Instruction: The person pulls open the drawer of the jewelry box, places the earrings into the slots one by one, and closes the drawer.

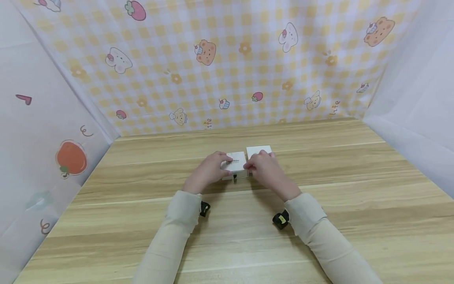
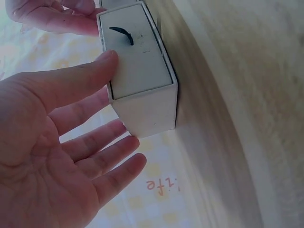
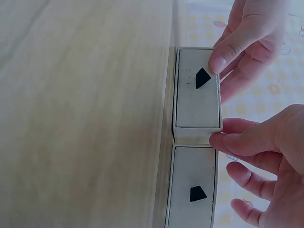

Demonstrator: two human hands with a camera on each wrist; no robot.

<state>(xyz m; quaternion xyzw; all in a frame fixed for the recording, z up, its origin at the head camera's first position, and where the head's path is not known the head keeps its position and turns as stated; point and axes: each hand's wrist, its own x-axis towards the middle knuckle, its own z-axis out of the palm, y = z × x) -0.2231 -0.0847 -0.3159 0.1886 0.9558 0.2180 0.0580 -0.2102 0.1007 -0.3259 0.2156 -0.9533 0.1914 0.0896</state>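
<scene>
Two small white drawer boxes with dark pull tabs on their fronts stand side by side on the table. My left hand holds the left box, its thumb on the upper edge of the front face and its index finger reaching over the top. The other fingers of that hand stay spread beyond the box in the left wrist view. With thumb and index finger, my right hand pinches the right corner of the same box. Its remaining fingers hover over the right box, which is partly hidden behind that hand in the head view.
Both boxes stand on a wood-grain table, towards its back. A yellow checked cloth hangs behind the table, and pale sheets flank it on both sides. Black straps with small devices sit at the wrists.
</scene>
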